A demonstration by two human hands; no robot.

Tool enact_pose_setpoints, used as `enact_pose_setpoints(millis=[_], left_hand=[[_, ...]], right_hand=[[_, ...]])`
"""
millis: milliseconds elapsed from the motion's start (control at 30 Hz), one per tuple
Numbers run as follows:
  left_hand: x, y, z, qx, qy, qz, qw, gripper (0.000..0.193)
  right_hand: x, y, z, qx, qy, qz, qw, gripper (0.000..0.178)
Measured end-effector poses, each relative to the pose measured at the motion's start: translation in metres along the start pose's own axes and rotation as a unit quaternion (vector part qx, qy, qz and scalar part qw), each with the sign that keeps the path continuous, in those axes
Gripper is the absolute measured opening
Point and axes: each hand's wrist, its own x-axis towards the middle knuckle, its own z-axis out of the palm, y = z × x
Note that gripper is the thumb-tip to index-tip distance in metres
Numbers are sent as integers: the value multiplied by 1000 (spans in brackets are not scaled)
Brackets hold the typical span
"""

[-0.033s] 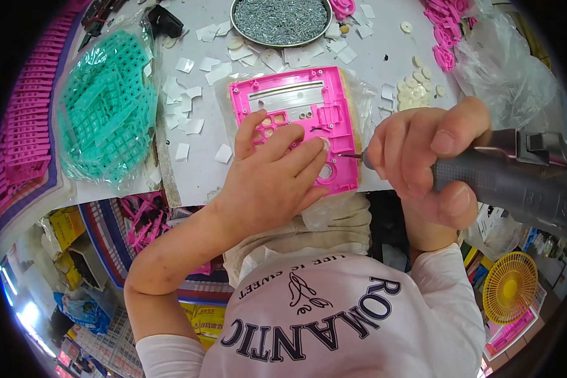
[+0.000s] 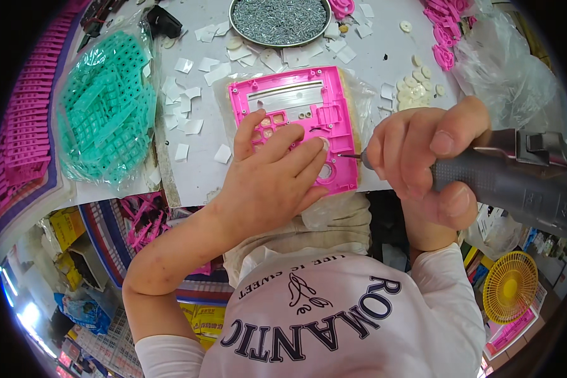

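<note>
A pink plastic housing (image 2: 339, 129) lies with its ribbed inner side up on a padded piece in clear plastic, close to the table's front edge. My left hand (image 2: 268, 167) rests spread across its lower left part, and the fingertips press on a small white disc (image 2: 325, 143). My right hand (image 2: 422, 154) is wrapped round a dark grey electric screwdriver (image 2: 504, 183), held level from the right. Its thin bit (image 2: 349, 155) reaches the right part of the housing, beside the disc. My left palm hides the housing's lower left area.
A round tray of small screws (image 2: 280, 43) stands at the back. White paper squares (image 2: 193, 126) lie scattered around. Bagged turquoise keypads (image 2: 107, 104) are at left, beside stacked pink parts (image 2: 22, 120). White discs (image 2: 414, 90) and a clear plastic bag (image 2: 510, 69) are at right.
</note>
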Motion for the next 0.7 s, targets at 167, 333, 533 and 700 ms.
enact_pose_setpoints(millis=[167,333,533,700], left_hand=[[3,-9,-2,-34,0,4,999,43],[6,-24,-8,-66,-28,31,997,35],[6,-24,-6,-59,-6,41,997,29],[5,-24,-1,-9,1,64,998,23]], right_hand=[[1,3,3,0,34,10,999,40],[-1,23,2,6,24,15,1000,34],[-2,40,1,-145,-55,-24,988,28],[2,43,3,-119,-92,-22,988,27]])
